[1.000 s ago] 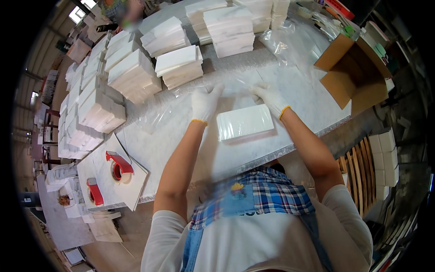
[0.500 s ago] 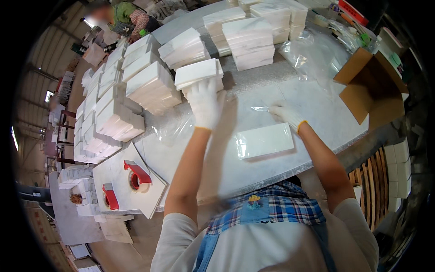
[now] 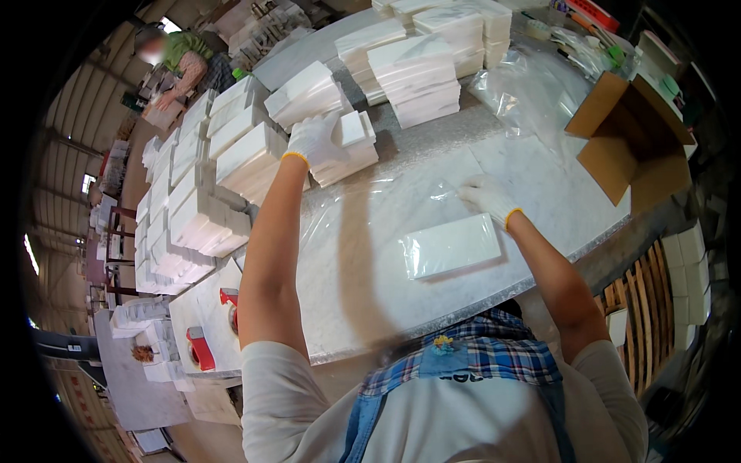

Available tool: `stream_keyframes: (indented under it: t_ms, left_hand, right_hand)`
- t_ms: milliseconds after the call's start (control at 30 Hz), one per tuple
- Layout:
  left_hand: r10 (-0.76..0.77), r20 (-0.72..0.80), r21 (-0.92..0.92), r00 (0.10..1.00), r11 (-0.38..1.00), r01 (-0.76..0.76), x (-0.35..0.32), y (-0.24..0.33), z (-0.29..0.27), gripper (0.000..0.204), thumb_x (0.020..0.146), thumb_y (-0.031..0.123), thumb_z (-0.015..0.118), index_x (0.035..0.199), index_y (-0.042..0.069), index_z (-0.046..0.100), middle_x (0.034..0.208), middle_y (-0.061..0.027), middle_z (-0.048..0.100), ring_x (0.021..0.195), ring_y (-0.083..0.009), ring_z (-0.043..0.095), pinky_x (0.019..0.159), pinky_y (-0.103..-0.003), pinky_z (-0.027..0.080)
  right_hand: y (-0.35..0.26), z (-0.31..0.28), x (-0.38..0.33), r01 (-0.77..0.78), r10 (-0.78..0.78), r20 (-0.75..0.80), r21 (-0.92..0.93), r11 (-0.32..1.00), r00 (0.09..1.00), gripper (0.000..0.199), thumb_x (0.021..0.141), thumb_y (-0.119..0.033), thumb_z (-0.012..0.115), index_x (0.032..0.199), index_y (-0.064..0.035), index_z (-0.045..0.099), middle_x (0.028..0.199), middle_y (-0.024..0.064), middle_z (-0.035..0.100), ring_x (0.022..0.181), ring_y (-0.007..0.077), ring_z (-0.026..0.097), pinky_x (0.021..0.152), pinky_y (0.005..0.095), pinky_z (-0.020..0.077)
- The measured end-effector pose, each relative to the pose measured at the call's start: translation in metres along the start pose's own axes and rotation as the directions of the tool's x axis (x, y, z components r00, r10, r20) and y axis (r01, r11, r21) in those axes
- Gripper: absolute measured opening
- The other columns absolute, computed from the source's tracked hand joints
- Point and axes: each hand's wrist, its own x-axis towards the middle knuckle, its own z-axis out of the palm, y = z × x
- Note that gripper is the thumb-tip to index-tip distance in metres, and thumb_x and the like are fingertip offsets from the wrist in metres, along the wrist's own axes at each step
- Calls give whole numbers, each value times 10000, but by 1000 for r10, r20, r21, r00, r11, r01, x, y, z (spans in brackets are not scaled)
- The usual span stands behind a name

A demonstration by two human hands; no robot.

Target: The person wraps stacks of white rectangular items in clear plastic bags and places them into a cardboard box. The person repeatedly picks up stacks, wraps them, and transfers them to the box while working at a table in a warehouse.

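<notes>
My left hand (image 3: 313,140), in a white knit glove, lies over the left end of a stack of white marble-look tiles (image 3: 356,151). Its fingers curl round the upper tile's end, though the palm hides part of the grip. My right hand (image 3: 486,196), gloved alike, rests on the table with its fingers drawn together at the edge of a clear plastic bag (image 3: 421,193). That thin film spreads leftward across the tabletop, its outline hard to follow. Nearer to me lies a white tile pack (image 3: 451,247) wrapped in shiny clear plastic.
More tile stacks (image 3: 413,77) fill the table's far side and left. Clear bags (image 3: 529,92) and an open cardboard box (image 3: 637,150) are at the right. A red tape dispenser (image 3: 199,349) sits at the near left. Another person (image 3: 181,62) works at the far left.
My left hand has moved left and slightly away, from the stack's front to its left end. My right hand stays nearly in place. The other person's arm has reached lower.
</notes>
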Motion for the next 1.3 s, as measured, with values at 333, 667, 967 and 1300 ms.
stream_keyframes:
  t_ms: [333,667,967,1300]
  left_hand:
    - [24,-300,-111,954,992,-59,-50,55,-11,740,667,501,853,1234,58,681,1103,-220,702,1099,-396,648,968,-498,485]
    - [296,-172,-103,939,943,-316,-157,204,-39,768,637,578,863,1184,79,660,1025,-153,675,982,-333,657,877,-453,475]
    - [256,-111,-119,960,956,-268,-163,243,-12,840,636,614,856,1221,56,631,1062,-147,680,1051,-333,639,899,-451,464]
    - [204,-299,-185,932,946,-266,-178,244,9,1025,650,618,872,1430,30,562,1188,-179,677,1135,-362,615,976,-468,466]
  right_hand:
    - [14,-2,5,-23,17,46,122,992,999,459,915,-386,645,1141,0,746,1010,127,768,884,230,681,819,366,534]
    - [-8,-8,-9,26,-22,-23,225,974,1000,400,974,-350,649,1128,8,738,984,67,728,846,162,645,755,333,532]
    - [-28,-26,-11,31,3,-81,407,913,997,258,991,-335,611,1040,-92,682,851,22,647,677,125,554,559,302,446]
    - [-55,-34,-17,-262,272,115,-94,961,955,661,965,-680,576,1057,-35,682,876,93,666,789,230,664,674,345,548]
